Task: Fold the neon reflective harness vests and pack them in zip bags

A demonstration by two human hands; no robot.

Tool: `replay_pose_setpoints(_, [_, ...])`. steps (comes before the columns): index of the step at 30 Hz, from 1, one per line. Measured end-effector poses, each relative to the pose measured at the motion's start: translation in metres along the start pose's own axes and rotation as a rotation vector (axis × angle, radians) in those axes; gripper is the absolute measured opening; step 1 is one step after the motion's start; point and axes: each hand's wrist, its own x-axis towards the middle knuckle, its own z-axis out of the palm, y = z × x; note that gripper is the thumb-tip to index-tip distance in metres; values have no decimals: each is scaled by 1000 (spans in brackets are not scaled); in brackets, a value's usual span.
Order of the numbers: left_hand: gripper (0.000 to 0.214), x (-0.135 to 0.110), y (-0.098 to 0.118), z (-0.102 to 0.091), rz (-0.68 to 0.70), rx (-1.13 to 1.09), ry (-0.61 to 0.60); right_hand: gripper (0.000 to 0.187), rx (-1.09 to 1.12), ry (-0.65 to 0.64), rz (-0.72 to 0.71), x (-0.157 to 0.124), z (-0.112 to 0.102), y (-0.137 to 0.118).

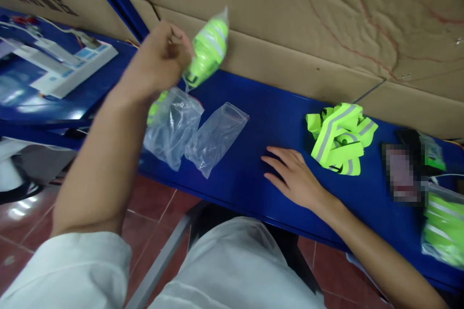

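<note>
My left hand (pixel 165 58) is closed on one end of a clear plastic bag (pixel 210 46) packed with a neon yellow-green reflective strap. It is raised over the back left of the table, near the cardboard. Below it lie clear zip bags (pixel 219 133), flat and overlapping, and a bit of neon strap (pixel 155 108) shows beside my wrist. My right hand (pixel 295 174) rests palm down on the blue table (pixel 253 193), fingers spread and holding nothing. Just to its right is a loose heap of neon reflective strap (pixel 340 140) with grey stripes.
At far left a white power strip (pixel 78 70) has plugs and cables in it. On the right are a blurred-out flat object (pixel 402 174), a black item (pixel 409 140) and another bagged neon strap (pixel 445 227). Cardboard (pixel 268 53) lines the table's back edge.
</note>
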Motion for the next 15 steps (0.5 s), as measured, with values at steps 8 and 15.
replay_pose_setpoints(8, [17, -33, 56, 3, 376, 63, 285, 37, 496, 41, 321, -30, -28, 69])
replay_pose_setpoints(15, [8, -145, 132, 100, 1044, 169, 154, 63, 1054, 414, 821, -43, -28, 73])
